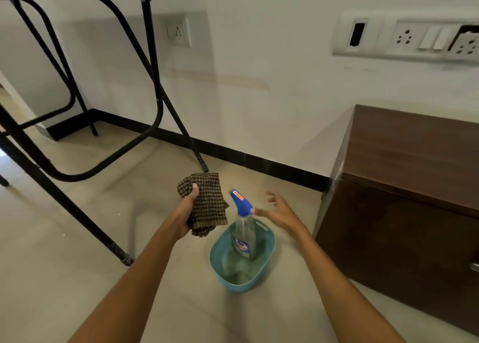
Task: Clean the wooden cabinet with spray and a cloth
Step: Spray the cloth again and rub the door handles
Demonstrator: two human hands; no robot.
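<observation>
My left hand (187, 213) grips a brown checked cloth (208, 205), held up over the floor left of a teal plastic basin (267, 241). A clear spray bottle (245, 235) with a blue trigger head stands tilted inside the basin. My right hand (281, 211) hovers just right of the bottle's head with fingers spread and nothing in it; a fingertip is at or near the trigger. The dark wooden cabinet (404, 187) stands on the floor to the right, against the wall.
A black metal folding table frame (155, 88) fills the left side, its legs on the beige tiled floor (77, 265). The white wall carries a socket (177, 31) and a switch panel (409, 38). A metal handle (474, 267) shows on the cabinet front.
</observation>
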